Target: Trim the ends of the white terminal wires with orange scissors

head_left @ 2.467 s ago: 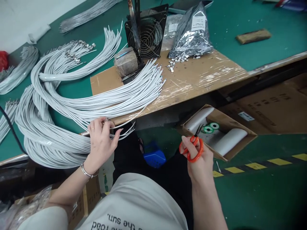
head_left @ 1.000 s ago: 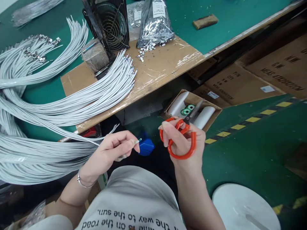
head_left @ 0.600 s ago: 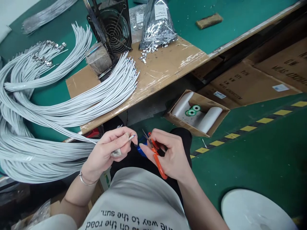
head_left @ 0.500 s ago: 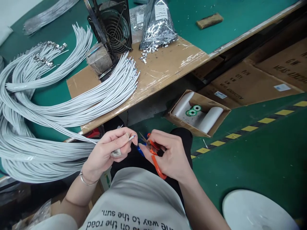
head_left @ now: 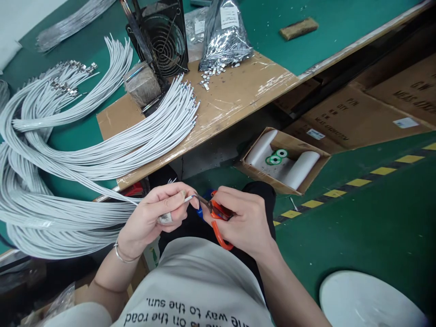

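Between the thumb and fingers of my left hand (head_left: pixel 166 206) a white cable (head_left: pixel 188 198) is pinched, its tip pointing right. My right hand (head_left: pixel 240 218) is closed around orange-handled scissors (head_left: pixel 221 234), whose blades meet the cable's tip. Whether the blades touch the wire or only surround it is too small to tell. Something blue (head_left: pixel 200 212) shows just under the blades. From my left hand the cable runs back to a large bundle of white cables (head_left: pixel 146 150) on the table. Their free ends fan out over a cardboard sheet (head_left: pixel 235 97).
A black fan (head_left: pixel 166 45) stands on the table beside a grey block (head_left: pixel 142 84). Right of it, a silver bag (head_left: pixel 225 41) has small metal connectors (head_left: pixel 213 75) spilled before it. An open carton (head_left: pixel 282 159) holding rolls sits below the table edge. A white round stool (head_left: pixel 368 299) is at lower right.
The scissors have moved left and up to the cable's tip, and their blades have come closer together. My left hand keeps its pinch on the cable.
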Tool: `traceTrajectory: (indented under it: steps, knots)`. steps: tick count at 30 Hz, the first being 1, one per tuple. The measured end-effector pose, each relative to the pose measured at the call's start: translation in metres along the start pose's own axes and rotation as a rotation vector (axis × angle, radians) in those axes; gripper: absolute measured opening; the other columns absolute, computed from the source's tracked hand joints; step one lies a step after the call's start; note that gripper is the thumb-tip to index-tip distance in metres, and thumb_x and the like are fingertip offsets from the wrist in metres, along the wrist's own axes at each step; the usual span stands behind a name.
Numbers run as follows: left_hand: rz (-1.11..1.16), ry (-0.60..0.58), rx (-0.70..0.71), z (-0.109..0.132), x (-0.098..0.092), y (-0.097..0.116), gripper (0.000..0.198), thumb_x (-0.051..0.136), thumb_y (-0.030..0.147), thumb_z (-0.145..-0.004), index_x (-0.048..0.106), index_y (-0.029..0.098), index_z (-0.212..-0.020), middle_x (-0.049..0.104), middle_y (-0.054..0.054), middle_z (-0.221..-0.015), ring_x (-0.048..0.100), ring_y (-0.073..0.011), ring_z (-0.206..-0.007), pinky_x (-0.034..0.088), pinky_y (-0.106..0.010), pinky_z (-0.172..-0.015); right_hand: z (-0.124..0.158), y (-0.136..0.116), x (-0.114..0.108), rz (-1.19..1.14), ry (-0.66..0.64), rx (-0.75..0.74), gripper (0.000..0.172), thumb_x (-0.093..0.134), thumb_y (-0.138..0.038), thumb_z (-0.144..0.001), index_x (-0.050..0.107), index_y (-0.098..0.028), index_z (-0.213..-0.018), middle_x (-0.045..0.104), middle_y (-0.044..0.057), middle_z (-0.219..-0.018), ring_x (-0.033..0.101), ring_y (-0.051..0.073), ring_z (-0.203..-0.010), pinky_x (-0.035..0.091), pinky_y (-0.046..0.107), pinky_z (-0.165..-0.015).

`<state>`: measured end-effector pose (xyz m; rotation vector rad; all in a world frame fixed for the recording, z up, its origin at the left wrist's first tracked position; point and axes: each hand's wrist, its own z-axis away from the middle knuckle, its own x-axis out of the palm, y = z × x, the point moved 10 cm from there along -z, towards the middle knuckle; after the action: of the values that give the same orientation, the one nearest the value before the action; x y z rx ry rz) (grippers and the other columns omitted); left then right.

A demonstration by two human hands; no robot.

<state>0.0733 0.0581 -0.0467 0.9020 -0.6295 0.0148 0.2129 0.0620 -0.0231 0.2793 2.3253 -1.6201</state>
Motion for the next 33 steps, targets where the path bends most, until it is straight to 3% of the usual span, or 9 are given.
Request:
traceTrajectory:
  steps: [8,22,28,33]
  knots:
    - [0.098,-0.062,-0.036,-0.002,0.004,-0.003,0.020,0.074,0.031,-0.103,0.082,0.013,-0.097,0.034,0.009,-0.057,0.013,-0.0021,-0.044,0.018,-0.012,-0.039,0.002,-0.004,-0.001,0.086,0.039,-0.072,0.043,0.064,-0.008,-0.080,0.028,-0.023,-0.062,0.032,-0.006,-0.059,0.026,0.009,-0.053,0.019,0.029,-0.047]
    - [0.125,-0.054,-0.071,-0.003,0.005,-0.006,0.019,0.075,0.029,-0.102,0.082,0.013,-0.095,0.032,0.009,-0.058,0.014,-0.0020,-0.045,0.018,-0.011,-0.039,0.004,-0.005,0.000,0.097,0.124,-0.124,0.042,0.062,-0.006,-0.082,0.030,-0.023,-0.061,0.032,-0.007,-0.058,0.025,0.008,-0.052,0.020,0.027,-0.046]
    - [0.089,-0.039,-0.053,-0.001,0.005,-0.004,0.021,0.074,0.032,-0.103,0.080,0.013,-0.096,0.033,0.009,-0.057,0.014,-0.0028,-0.046,0.017,-0.012,-0.040,0.005,0.007,-0.013,-0.011,0.250,-0.017,0.051,0.068,-0.005,-0.087,0.030,-0.022,-0.058,0.029,-0.008,-0.057,0.024,0.007,-0.051,0.017,0.028,-0.046]
    - [0.011,0.021,0.046,0.000,0.002,0.001,0.020,0.076,0.032,-0.103,0.081,0.014,-0.097,0.038,0.008,-0.056,0.021,-0.0030,-0.046,0.020,-0.013,-0.042,0.005,0.019,-0.017,-0.133,0.272,0.087,0.053,0.077,-0.016,-0.093,0.040,-0.020,-0.056,0.033,-0.007,-0.056,0.028,0.007,-0.051,0.021,0.027,-0.047]
